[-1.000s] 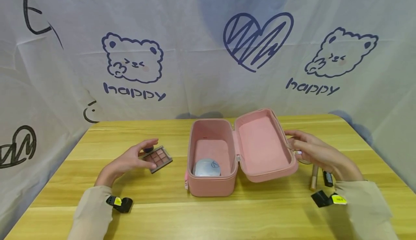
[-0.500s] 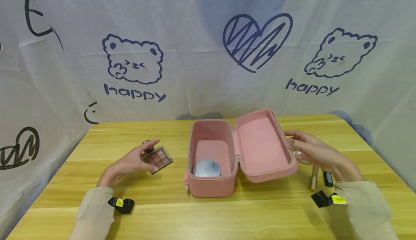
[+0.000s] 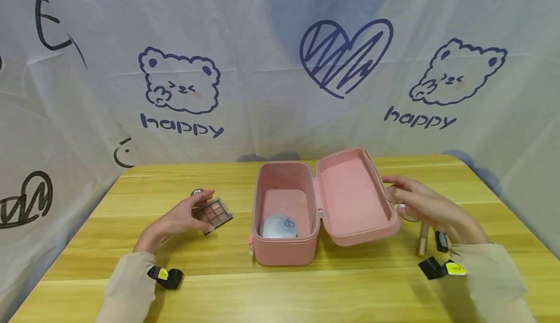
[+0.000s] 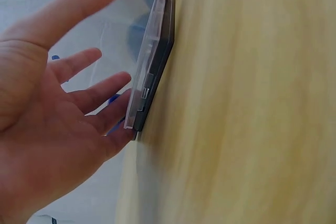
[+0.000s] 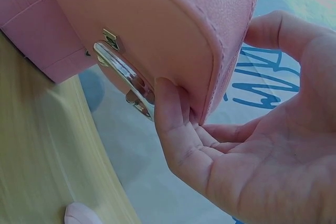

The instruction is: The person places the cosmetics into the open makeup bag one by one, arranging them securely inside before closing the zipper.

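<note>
In the head view, my left hand (image 3: 178, 222) is spread around an eyeshadow palette (image 3: 213, 212) on the table, thumb at its near edge and fingers toward the far side. The left wrist view shows the fingers loosely spread beside the palette's clear lid (image 4: 144, 61). At the right, my right hand (image 3: 426, 209) holds the raised lid (image 3: 352, 194) of a pink makeup case (image 3: 284, 253). Its fingers curl against the outer face beside a metal handle (image 5: 123, 72), and the thumb is at the edge. A silver compact (image 3: 280, 227) lies inside the case.
A small dark round item (image 3: 198, 192) sits behind the left fingers. Below the right hand lie a slim beige tube (image 3: 422, 243), a short black item (image 3: 442, 241) and a partly hidden round item (image 3: 410, 216). A printed cloth (image 3: 262, 80) hangs behind the table.
My left hand has shifted slightly to the right and lower over the palette, which has barely moved. The right hand keeps its hold on the case lid, and the case stays put.
</note>
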`<state>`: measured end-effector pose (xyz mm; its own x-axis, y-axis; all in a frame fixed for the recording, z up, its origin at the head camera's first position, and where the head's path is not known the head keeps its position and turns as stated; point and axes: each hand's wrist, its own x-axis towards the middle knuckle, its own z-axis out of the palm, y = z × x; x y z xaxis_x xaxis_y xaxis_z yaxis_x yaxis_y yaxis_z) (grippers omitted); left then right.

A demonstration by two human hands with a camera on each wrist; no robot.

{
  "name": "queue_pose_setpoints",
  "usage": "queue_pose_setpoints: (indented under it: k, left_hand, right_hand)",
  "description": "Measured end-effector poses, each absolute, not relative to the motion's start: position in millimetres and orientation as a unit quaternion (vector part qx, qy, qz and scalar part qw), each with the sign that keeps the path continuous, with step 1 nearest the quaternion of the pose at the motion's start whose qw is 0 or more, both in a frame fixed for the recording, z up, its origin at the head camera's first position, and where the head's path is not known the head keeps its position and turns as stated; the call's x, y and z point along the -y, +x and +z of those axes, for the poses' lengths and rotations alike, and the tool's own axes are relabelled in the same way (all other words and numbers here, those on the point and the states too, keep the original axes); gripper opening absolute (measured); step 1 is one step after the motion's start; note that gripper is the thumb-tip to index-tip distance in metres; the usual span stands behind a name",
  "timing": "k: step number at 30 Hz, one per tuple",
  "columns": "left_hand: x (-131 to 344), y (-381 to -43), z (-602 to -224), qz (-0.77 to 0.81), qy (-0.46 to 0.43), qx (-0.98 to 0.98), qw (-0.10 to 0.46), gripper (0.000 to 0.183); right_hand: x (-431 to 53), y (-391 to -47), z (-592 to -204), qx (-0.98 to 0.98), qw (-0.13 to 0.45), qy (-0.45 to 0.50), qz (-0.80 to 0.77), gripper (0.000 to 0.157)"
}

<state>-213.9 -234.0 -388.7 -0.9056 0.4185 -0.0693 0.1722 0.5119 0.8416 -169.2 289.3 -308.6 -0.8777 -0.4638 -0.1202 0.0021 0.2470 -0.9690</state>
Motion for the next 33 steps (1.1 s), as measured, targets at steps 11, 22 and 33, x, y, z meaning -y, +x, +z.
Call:
queue_pose_setpoints:
  k: [11,22,33]
  left_hand:
    - [231.6,-215.4,-390.2,0.439,0.168,-0.872,0.136,0.106]
    - [226.5,-216.1,-390.8,0.372,0.206,-0.897,0.12,0.098]
    - [232.7,-213.2,-392.2,0.416,0.195,-0.882,0.107,0.098]
  right_hand:
    - [-289.2,-170.6,-310.2,-0.764,0.195,-0.151,-0.596,0.063]
    - [-290.1,-170.1,-308.9,-0.765,0.196,-0.149,-0.596,0.064]
    - [-289.8,-169.6,-310.6,-0.768,0.191,-0.151,-0.593,0.064]
